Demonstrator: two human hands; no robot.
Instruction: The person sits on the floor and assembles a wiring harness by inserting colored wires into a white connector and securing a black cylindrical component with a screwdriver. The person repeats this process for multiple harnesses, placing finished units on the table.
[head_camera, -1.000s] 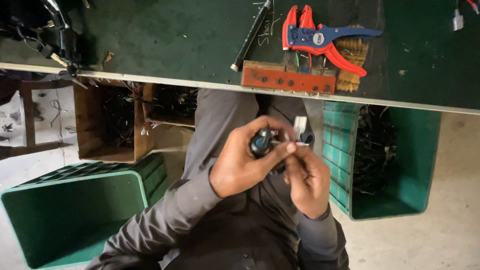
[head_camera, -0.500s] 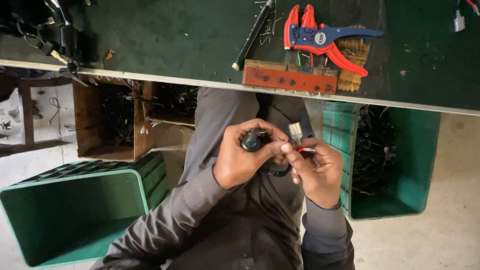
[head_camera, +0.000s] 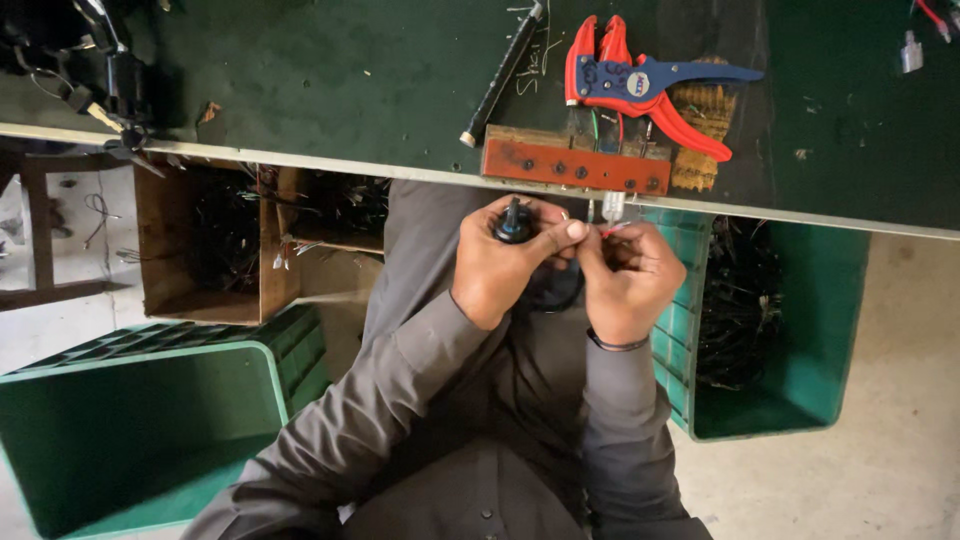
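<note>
While both hands meet just below the near edge of the counter (head_camera: 300, 90), the left hand (head_camera: 505, 265) has its grip closed around a small black round part (head_camera: 513, 222), thumb stretched across toward the other hand, probably to keep the part steady. The right hand (head_camera: 630, 285) has its fingertips pinched shut on a thin red wire (head_camera: 612, 230) with a small white connector (head_camera: 613, 206) sticking up, just beside the black part. A dark cable seems to loop down between the two hands; I cannot tell where it ends. Both hands are held above the lap, not resting on anything.

On the counter, right at its near edge above the hands, lies an orange-brown block with holes (head_camera: 575, 168), and some short wires stand behind it. Touching its far side is a red and blue wire stripper (head_camera: 640, 85), lying on a brown brush-like object (head_camera: 705, 120). A black rod-like tool (head_camera: 500, 75) lies diagonally to the left of them. Near the far left corner there is dark equipment with cables (head_camera: 100, 70).

Under the counter, a green crate (head_camera: 790, 330) full of black wires stands at the person's right, a cardboard box (head_camera: 200, 240) with more wires at the left, and another green crate (head_camera: 150, 430) closer. The floor is pale concrete.
</note>
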